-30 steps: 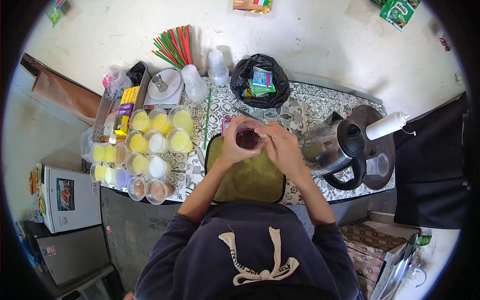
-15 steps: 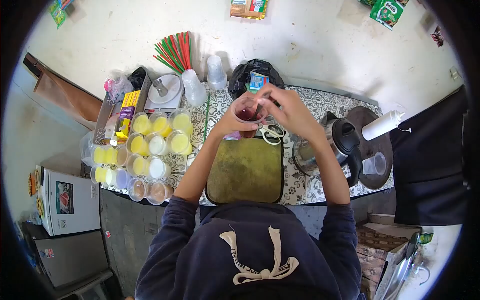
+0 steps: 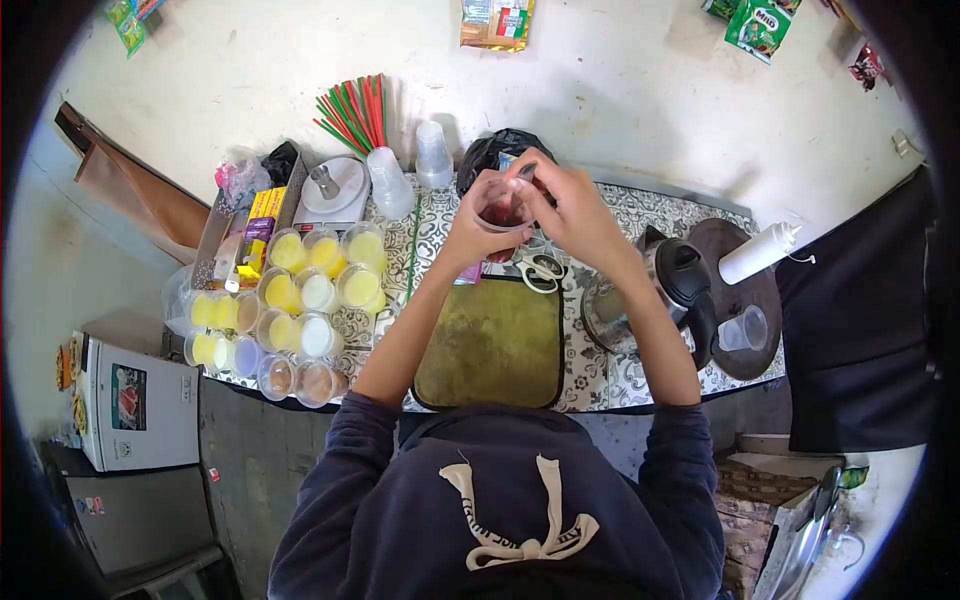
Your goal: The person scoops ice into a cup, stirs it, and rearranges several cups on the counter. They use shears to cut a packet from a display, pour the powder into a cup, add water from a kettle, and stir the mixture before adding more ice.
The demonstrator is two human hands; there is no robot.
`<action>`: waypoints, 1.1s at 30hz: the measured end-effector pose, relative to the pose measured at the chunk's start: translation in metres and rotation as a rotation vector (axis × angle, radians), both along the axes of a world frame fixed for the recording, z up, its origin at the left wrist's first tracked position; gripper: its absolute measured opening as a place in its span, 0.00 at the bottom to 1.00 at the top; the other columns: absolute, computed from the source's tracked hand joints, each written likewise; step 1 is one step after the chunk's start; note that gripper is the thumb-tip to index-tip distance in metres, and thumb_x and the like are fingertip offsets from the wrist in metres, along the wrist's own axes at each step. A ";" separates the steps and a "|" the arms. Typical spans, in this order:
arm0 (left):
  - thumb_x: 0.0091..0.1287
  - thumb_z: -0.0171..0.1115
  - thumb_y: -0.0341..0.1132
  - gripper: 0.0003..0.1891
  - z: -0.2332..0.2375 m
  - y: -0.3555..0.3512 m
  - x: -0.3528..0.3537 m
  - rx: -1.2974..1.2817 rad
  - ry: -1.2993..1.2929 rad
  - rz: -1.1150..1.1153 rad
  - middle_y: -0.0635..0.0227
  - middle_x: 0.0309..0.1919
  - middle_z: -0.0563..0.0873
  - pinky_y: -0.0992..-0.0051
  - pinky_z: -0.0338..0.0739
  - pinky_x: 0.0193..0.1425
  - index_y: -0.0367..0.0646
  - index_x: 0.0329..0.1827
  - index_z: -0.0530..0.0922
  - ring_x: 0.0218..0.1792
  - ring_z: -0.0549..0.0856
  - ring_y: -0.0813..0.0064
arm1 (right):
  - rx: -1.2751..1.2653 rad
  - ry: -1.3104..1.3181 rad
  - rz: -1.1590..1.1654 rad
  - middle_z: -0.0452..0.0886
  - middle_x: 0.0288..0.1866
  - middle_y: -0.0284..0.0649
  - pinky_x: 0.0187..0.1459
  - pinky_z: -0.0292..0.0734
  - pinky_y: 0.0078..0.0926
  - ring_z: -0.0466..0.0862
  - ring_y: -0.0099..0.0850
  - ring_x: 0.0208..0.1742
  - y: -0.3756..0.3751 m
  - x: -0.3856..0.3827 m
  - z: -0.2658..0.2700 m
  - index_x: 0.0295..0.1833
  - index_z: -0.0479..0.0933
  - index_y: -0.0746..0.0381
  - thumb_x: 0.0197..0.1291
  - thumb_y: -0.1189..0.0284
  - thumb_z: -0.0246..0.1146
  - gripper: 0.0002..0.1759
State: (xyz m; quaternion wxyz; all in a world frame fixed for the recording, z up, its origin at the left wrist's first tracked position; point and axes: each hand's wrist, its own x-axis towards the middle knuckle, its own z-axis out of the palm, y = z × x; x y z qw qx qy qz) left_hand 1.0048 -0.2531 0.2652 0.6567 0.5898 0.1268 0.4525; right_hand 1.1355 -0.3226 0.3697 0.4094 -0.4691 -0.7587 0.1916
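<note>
Both hands have carried the cup (image 3: 503,208) farther out, to 12 o'clock of the mat (image 3: 490,345). Left hand (image 3: 468,235) wraps its wall; right hand (image 3: 578,215) bunches fingers at its rim, their hold unclear. Scissors (image 3: 541,270) lie at 5 o'clock, kettle (image 3: 685,280) at 4.

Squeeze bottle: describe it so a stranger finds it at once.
Start at the patterned table and go to its right end, where a dark round tray sits past the kettle. The bottle is on it, opaque white with a nozzle, unlike the clear cup beside it.
</note>
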 end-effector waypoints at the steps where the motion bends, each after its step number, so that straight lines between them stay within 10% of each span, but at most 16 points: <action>1: 0.46 0.73 0.28 0.28 -0.005 -0.001 0.001 -0.001 -0.002 0.001 0.68 0.39 0.79 0.76 0.74 0.46 0.42 0.48 0.68 0.40 0.79 0.80 | -0.001 -0.002 0.001 0.79 0.29 0.46 0.31 0.74 0.28 0.80 0.38 0.27 -0.002 -0.003 -0.003 0.42 0.73 0.65 0.63 0.75 0.54 0.06; 14: 0.42 0.73 0.27 0.28 -0.015 -0.041 -0.019 0.381 0.107 0.513 0.70 0.35 0.76 0.79 0.73 0.44 0.42 0.46 0.67 0.38 0.77 0.82 | 0.067 0.134 0.110 0.78 0.33 0.45 0.37 0.75 0.31 0.81 0.42 0.35 -0.012 -0.032 -0.028 0.41 0.72 0.66 0.62 0.77 0.54 0.05; 33: 0.36 0.74 0.28 0.33 0.007 -0.103 -0.185 0.186 0.128 0.563 0.65 0.42 0.78 0.75 0.74 0.51 0.40 0.49 0.68 0.44 0.80 0.76 | 0.243 -0.113 0.530 0.80 0.32 0.41 0.31 0.77 0.31 0.82 0.38 0.31 -0.032 -0.166 -0.003 0.41 0.75 0.60 0.53 0.81 0.60 0.10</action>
